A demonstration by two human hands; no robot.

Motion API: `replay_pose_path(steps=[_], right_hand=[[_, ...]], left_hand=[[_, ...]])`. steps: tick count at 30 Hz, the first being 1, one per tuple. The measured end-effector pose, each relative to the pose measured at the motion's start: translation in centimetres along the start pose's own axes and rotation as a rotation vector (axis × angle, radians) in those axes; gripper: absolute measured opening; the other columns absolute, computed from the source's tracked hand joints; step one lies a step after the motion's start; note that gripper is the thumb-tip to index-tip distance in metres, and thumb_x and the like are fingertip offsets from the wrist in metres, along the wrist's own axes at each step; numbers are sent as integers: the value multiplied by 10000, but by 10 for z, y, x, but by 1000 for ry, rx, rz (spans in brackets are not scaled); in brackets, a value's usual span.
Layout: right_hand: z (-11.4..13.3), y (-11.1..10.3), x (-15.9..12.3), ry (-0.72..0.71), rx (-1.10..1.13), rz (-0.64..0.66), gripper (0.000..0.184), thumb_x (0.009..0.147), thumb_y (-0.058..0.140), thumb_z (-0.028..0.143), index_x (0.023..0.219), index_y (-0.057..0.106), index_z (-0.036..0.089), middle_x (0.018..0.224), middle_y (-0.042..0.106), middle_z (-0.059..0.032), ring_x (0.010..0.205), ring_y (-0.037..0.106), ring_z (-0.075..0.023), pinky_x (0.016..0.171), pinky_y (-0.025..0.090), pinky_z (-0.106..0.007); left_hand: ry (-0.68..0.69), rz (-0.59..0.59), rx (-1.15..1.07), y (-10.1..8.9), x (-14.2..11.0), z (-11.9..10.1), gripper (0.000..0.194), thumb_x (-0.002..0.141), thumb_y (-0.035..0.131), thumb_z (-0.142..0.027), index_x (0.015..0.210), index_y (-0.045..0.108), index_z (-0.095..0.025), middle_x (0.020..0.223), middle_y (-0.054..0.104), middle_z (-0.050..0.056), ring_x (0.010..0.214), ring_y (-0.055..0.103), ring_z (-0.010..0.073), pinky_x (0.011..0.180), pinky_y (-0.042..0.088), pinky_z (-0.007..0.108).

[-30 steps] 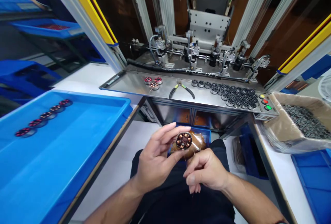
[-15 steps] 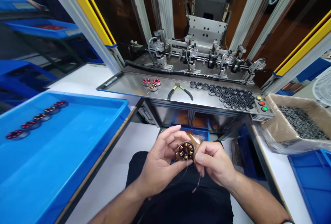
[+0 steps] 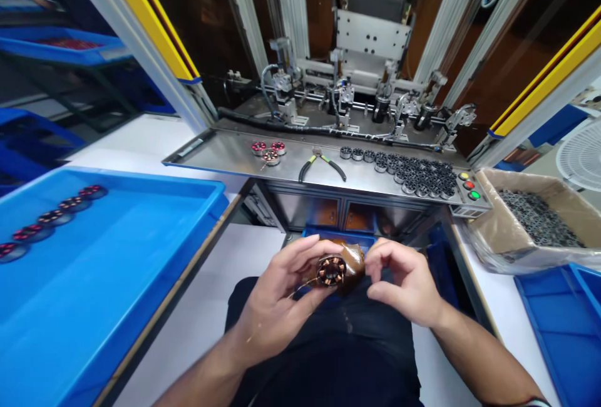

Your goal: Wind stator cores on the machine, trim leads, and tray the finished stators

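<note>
Copper-side up, grips the wound ring [image 3: 332, 270] by its rim with the left hand [image 3: 282, 303], at near centre, likely to leave the thin wire [image 3: 303, 284] free. Holds the right hand [image 3: 401, 275] just to the right, fingers parted, seemingly gripping nothing. Has pliers [image 3: 318, 153] on the far bench [image 3: 218, 149], handles facing near, presumably for easy reach.

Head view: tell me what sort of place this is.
Likely a factory workstation: wound motor stators lined up in a blue tray, black slotted cores massed beside pliers, and a push-button panel.
</note>
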State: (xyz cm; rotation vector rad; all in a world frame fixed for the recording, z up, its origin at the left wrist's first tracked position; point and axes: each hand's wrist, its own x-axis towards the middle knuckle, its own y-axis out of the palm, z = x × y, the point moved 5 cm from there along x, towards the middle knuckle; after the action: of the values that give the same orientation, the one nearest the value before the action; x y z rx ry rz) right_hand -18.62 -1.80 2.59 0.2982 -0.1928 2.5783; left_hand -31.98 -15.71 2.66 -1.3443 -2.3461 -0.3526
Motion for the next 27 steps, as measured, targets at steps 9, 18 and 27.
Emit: replay_pose_path(steps=[9,18,27], right_hand=[[-1,29,4,71,14,-28,328,878,681,453,705,556,203,646,560,10,609,502,-134,611,407,-291],[-12,26,-11,85,189,-141,251,883,699,365,742,581,194,651,589,19,590,498,-117,582,395,-270],[-19,31,-14,80,174,-130,215,897,681,316,752,575,199,677,587,17,626,521,-126,621,414,-279]], left_hand=[[-31,50,38,3,-7,3,689,870,619,1,1416,456,-386,1265,698,20,1169,665,138,954,551,189],[-375,72,-445,12,-4,18,402,888,674,-124,1228,644,-335,1225,705,24,876,748,137,779,609,195],[-417,51,-606,19,-3,29,618,663,891,-340,1233,678,-233,1195,710,91,878,704,153,785,583,198]])
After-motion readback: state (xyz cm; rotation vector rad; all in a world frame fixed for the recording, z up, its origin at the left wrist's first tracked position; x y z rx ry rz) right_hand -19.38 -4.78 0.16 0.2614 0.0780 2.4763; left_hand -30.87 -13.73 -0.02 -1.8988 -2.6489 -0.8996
